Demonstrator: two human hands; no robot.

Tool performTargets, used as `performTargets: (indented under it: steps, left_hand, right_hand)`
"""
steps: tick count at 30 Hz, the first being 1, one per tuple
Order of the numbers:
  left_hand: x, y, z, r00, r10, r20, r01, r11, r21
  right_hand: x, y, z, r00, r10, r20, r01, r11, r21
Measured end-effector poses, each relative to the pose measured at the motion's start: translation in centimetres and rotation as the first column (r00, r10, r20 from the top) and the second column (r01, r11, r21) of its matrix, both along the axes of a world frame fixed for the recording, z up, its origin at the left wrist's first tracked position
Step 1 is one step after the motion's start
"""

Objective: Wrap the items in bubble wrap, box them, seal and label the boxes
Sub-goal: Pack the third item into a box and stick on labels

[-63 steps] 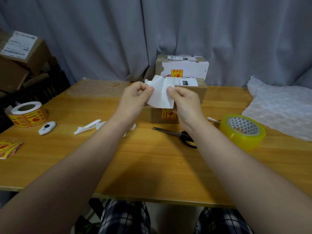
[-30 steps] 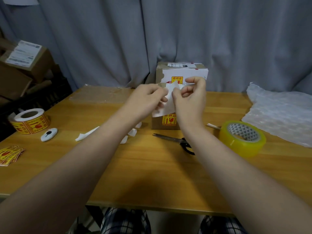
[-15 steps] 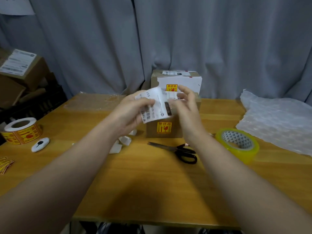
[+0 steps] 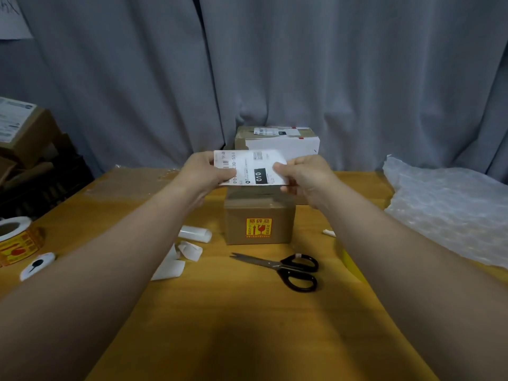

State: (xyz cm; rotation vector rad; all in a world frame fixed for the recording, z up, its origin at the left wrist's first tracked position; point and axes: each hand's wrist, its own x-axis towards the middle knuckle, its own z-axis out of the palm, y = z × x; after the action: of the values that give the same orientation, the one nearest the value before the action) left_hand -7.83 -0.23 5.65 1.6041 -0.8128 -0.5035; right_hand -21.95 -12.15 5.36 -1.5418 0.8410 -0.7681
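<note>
A white shipping label (image 4: pixel 251 167) with a barcode and a black "010" patch is stretched flat, print side up, between both hands. My left hand (image 4: pixel 202 173) pinches its left edge and my right hand (image 4: pixel 305 176) pinches its right edge. The label hovers just above a small brown cardboard box (image 4: pixel 259 215) that bears a yellow fragile sticker on its front. Behind stands a second box (image 4: pixel 277 141), brown and white, with a label on its top.
Black-handled scissors (image 4: pixel 286 268) lie in front of the box. Curled white backing scraps (image 4: pixel 181 251) lie to its left. A roll of fragile stickers (image 4: pixel 16 240) and a small white cutter (image 4: pixel 37 265) sit far left. Bubble wrap (image 4: pixel 450 207) covers the right side; more boxes (image 4: pixel 24 130) stack off-table left.
The backing was peeled off and the label turned print side up. It is now spread flat between both hands above the small box. The view has tilted up.
</note>
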Motion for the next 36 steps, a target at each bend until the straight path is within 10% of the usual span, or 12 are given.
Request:
performTargets:
  steps: [11, 25, 36]
  left_hand:
    - [0.1, -2.2, -1.7, 0.799, -0.062, 0.598, -0.162, 0.935, 0.314]
    - [0.2, -2.5, -2.8, 0.774, -0.014, 0.633, -0.26, 0.904, 0.339]
    - [0.4, -2.3, -3.2, 0.783, 0.008, 0.621, -0.246, 0.922, 0.298]
  right_hand:
    - [0.5, -2.2, -1.3, 0.933, -0.092, -0.349, 0.064, 0.994, -0.091]
    - [0.5, -1.0, -2.2, 0.842, -0.225, -0.491, 0.002, 0.91, -0.414]
    - [-0.1, -1.3, -2.9, 0.93, -0.157, -0.332, 0.055, 0.953, -0.298]
